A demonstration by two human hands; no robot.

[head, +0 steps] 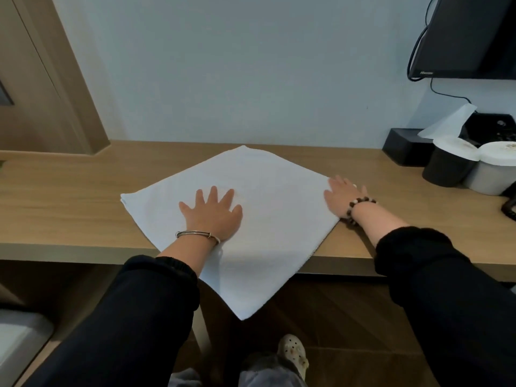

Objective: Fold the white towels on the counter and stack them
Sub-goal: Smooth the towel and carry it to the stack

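Observation:
A white towel (pixel 268 196) lies folded flat on the wooden counter (pixel 69 208), turned like a diamond, with its near corner hanging over the counter's front edge. My left hand (pixel 213 215) presses flat on the towel's left half, fingers spread. My right hand (pixel 342 198) rests flat on the towel's right corner, fingers straight. Only this one towel is in view.
At the counter's right end stand a black cup (pixel 446 163) and a white cup (pixel 494 171), both capped with paper lids, beside a black tray (pixel 405 145) with a tissue. A dark screen (pixel 469 34) hangs on the wall above. A door frame (pixel 42 79) stands at the left.

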